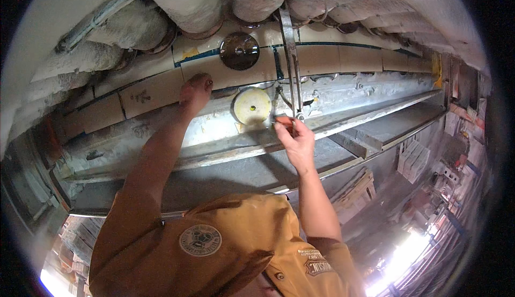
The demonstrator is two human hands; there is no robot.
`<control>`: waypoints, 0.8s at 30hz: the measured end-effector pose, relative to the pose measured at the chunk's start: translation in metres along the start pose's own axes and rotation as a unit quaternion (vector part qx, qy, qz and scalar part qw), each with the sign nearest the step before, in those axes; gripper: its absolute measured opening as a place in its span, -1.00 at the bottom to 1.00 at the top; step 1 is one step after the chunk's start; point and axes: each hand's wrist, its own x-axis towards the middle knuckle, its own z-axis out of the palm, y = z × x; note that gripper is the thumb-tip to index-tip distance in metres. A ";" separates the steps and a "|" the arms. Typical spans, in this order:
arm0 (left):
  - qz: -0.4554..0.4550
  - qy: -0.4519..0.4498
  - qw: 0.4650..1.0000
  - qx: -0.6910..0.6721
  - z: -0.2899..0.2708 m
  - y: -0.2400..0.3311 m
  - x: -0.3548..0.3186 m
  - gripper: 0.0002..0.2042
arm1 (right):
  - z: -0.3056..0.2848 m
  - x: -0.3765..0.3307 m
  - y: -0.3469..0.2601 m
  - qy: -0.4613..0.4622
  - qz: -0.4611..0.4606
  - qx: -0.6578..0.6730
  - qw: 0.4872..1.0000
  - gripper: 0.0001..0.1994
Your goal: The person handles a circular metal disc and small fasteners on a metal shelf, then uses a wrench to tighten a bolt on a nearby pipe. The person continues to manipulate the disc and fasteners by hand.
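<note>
My left hand [197,91] is reached forward to the front edge of a row of tan slabs [152,94]. Its fingers are curled, and whatever they may hold is hidden. Right of it, a pale yellow round disc [252,103] with a small centre hole stands against the whitish, dusty metal face [214,116]. Just beyond the disc's lower right, my right hand [296,142] pinches a small orange object [285,120] with a thin dark tip; its kind is unclear. A glossy dark brown disc [239,51] lies on the slabs behind.
A metal bar linkage [292,56] drops just behind my right hand. Thick dusty rollers or pipes [193,2] hang overhead. A long metal ledge [230,155] crosses in front of me above a grey tray [244,176]. Stacked pale blocks [413,160] stand at the right.
</note>
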 end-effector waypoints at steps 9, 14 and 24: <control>-0.019 0.001 0.999 -0.026 0.018 0.007 0.063 -0.51 | -0.082 -0.060 0.004 0.187 -0.067 -0.059 0.978 -0.85; -0.100 0.072 0.992 -0.025 0.056 0.008 0.112 -0.43 | -0.087 -0.072 0.015 0.211 -0.088 -0.086 0.970 -0.85; -0.243 -0.045 0.942 -0.228 0.077 -0.002 0.156 -0.46 | -0.087 -0.073 0.049 0.239 -0.137 0.033 0.961 -0.83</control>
